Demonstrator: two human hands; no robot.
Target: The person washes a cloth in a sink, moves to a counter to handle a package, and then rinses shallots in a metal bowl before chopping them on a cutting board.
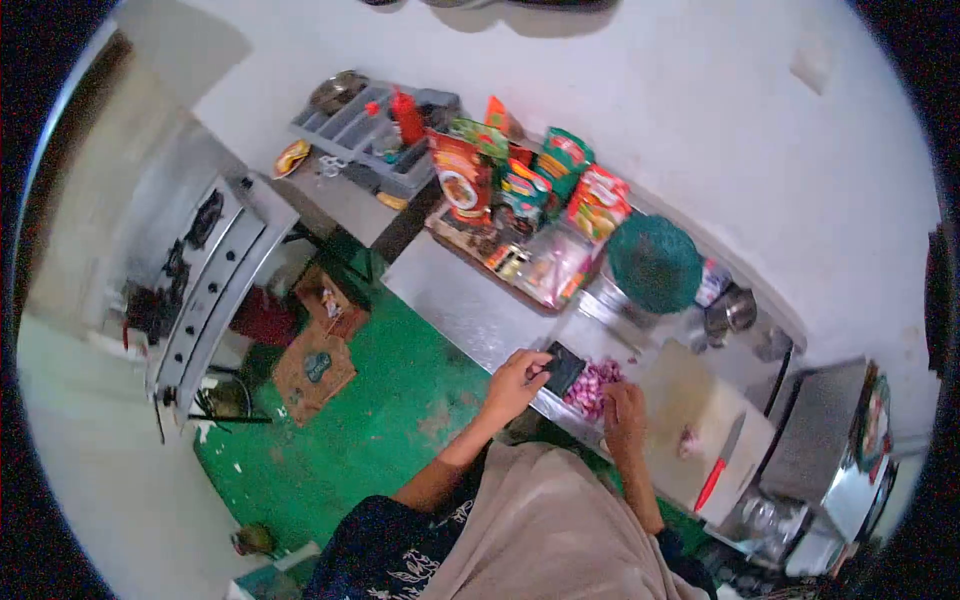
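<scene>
My left hand (516, 384) is closed at the near-left edge of a small black rectangular container (566, 368), thumb and fingers together at its rim. Right beside the container, on the metal counter, lies a pile of chopped purple onion (592, 386). My right hand (625, 412) is at the right side of this pile, fingers curled and drawn together; what they hold is hidden. To its right is a pale cutting board (665, 385) with a small piece of onion (689, 443) on it. A knife (720, 463) with a red handle rests across the board's right part.
Food packets (465, 180) crowd a tray behind the counter (440, 290). A green basket (655, 262) and metal pots (731, 310) stand along the wall. Further left are a grey cutlery organizer (350, 140) and a stove (215, 290). Flattened cardboard (315, 370) lies on the green floor.
</scene>
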